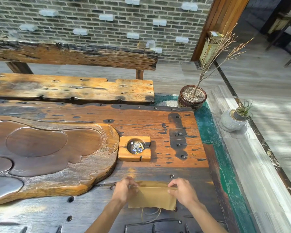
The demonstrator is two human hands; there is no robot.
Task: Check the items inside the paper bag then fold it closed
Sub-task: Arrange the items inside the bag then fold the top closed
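Note:
A brown paper bag (152, 197) lies flat on the dark wooden table (158, 121), near its front edge. Its top part is folded over toward me, with a straight crease running between my hands. My left hand (124, 190) pinches the left end of the crease. My right hand (183, 190) pinches the right end. A twine handle (150, 216) hangs out below the bag's near edge. The inside of the bag is hidden.
A square wooden ashtray (134, 148) with butts sits just beyond the bag. A large carved wooden tea tray (49, 157) fills the left. A potted bare branch (192, 97) and a small stone pot (233, 120) stand right. A bench (71, 89) lies beyond.

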